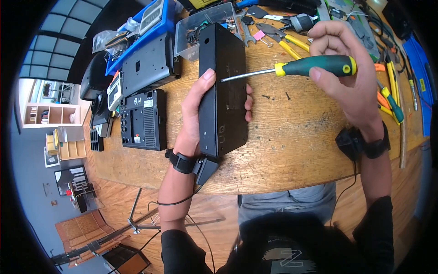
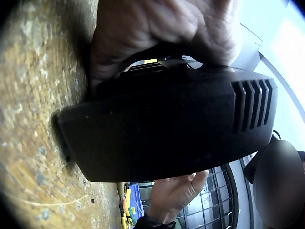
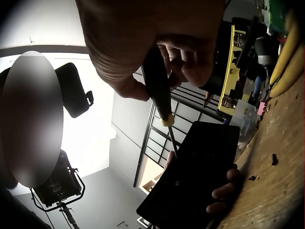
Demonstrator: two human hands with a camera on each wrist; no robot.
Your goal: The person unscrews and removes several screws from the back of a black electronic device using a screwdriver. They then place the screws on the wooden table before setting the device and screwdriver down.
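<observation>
While the left hand (image 1: pixel 190 107) grips the black casing (image 1: pixel 231 98), its long axis running near-to-far, the right hand (image 1: pixel 355 95) pinches the screwdriver (image 1: pixel 315 65) (pointing left, tip at the casing's right face).

Matt case (image 1: pixel 232 102); shiny metal screwdriver shaft (image 1: pixel 250 74); wooden tabletop (image 1: pixel 283 137) (scuffed)

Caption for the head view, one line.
Left hand steadies a black case on edge; right hand holds a green-and-yellow screwdriver against it.
</observation>
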